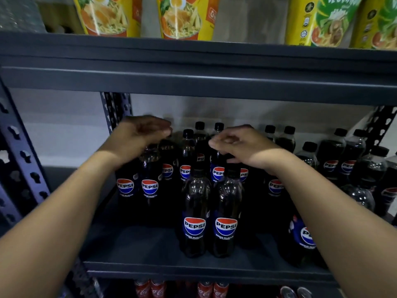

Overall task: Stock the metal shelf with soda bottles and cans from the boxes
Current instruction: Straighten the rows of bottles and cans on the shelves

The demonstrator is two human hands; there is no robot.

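Fingers (217,141) curled above bottles (194,211) | labels: PEPSI ZERO SUGAR

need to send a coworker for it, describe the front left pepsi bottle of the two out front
On the dark metal shelf, below the noodle packets, two Pepsi bottles stand ahead of the rest. It is the left bottle of that front pair, nearest the shelf edge.

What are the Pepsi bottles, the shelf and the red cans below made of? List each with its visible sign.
Pepsi bottles: likely clear plastic, glossy; see-through necks catch highlights above the dark drink.
Shelf: apparently painted metal, matte dark grey; punched slots in the uprights.
Red cans: probably aluminium; silvery rims above red printed sides, only partly in view.
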